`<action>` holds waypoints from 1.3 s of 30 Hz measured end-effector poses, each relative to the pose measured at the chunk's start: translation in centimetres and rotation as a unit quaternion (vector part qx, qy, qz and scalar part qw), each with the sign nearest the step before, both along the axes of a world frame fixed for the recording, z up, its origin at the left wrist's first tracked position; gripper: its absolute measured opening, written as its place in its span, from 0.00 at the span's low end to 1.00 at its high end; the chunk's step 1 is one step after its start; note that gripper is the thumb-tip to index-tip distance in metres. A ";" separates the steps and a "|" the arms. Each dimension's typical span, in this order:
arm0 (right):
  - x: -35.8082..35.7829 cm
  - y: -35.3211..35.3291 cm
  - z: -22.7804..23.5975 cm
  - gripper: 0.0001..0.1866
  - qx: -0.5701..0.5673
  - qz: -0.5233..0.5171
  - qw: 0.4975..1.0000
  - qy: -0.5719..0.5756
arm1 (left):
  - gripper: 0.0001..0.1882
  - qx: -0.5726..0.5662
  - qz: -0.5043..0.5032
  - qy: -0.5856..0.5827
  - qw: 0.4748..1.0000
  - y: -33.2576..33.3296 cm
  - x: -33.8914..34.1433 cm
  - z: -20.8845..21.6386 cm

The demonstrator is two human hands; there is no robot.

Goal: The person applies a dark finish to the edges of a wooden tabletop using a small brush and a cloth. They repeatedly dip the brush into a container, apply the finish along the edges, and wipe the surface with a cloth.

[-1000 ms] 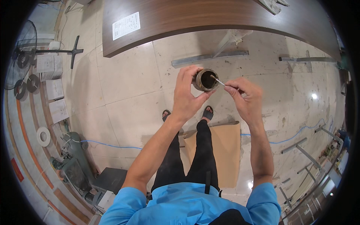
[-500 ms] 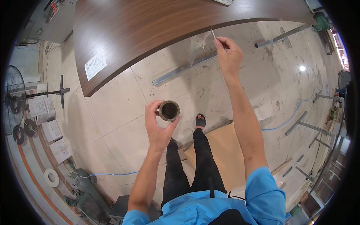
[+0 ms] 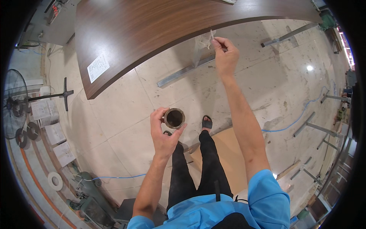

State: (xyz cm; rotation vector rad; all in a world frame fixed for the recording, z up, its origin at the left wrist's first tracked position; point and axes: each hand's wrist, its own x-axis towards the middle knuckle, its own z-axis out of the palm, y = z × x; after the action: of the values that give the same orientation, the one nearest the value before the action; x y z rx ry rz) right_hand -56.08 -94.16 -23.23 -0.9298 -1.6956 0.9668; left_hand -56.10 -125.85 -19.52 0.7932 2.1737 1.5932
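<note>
My left hand (image 3: 163, 140) is wrapped round a small round cup (image 3: 175, 109) with a worn rim and a dark inside, held upright in front of my legs. What is in the cup I cannot make out. Farther off and to the right, my right hand (image 3: 227, 57) pinches a thin, pale, stick-like tool (image 3: 212, 34) between thumb and fingers. Its tip points up at the near edge of a brown wood-grain tabletop (image 3: 152, 28); whether it touches the edge I cannot tell. A white printed label (image 3: 98, 68) lies on the tabletop's left part.
Under the tabletop a grey metal bar (image 3: 185, 71) runs near the tiled floor. A black fan (image 3: 16, 95) stands at the left, with green gas cylinders (image 3: 89, 185) nearer me. Brown cardboard (image 3: 225, 156) lies by my feet. A blue hose (image 3: 284, 128) and metal frames (image 3: 320, 129) are at right.
My right hand has moved a little left along the table edge with the stick-like tool. My left hand still holds the cup in nearly the same place. The view has shifted slightly.
</note>
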 end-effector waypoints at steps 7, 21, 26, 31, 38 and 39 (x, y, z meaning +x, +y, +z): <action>-1.1 -2.3 -0.2 0.07 0.031 0.128 0.991 -0.030 | 0.35 0.001 0.019 -0.037 0.999 -0.9 0.3 -0.2; -1.6 -5.4 0.0 0.06 0.051 0.138 0.988 -0.043 | 0.35 0.015 0.019 -0.017 1.000 -1.5 0.0 0.1; -2.5 -6.6 0.2 0.06 0.013 0.092 0.995 -0.033 | 0.36 0.025 0.027 -0.019 0.999 -2.4 -0.3 0.0; -3.3 -8.6 0.2 0.05 0.040 0.184 0.981 -0.046 | 0.36 0.028 0.036 -0.018 0.999 -2.9 -0.2 0.2; -4.6 -11.9 0.8 0.06 0.021 0.145 0.988 -0.051 | 0.37 0.035 0.051 -0.049 0.997 -5.0 -0.8 1.4; -5.2 -13.3 0.8 0.06 0.040 0.169 0.983 -0.052 | 0.37 0.040 0.051 -0.040 0.997 -5.4 -1.0 1.6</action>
State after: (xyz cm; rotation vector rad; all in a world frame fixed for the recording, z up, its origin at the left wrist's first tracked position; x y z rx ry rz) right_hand -61.30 -107.42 -22.46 -0.6592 -2.0090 1.0765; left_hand -57.10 -131.25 -17.94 0.6402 2.1371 1.7395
